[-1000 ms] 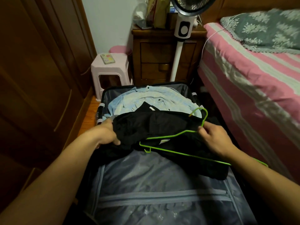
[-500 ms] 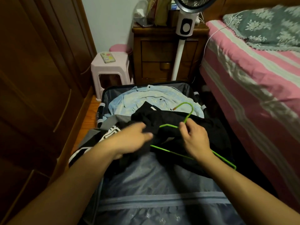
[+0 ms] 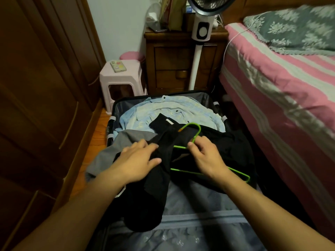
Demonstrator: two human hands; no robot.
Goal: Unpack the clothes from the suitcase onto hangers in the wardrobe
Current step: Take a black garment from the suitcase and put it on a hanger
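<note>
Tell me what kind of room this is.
Most likely a bedroom: a bed with a pink striped cover runs along the right, a wooden nightstand stands against the far wall, and wardrobe doors line the left.

Green hanger on black garment
</note>
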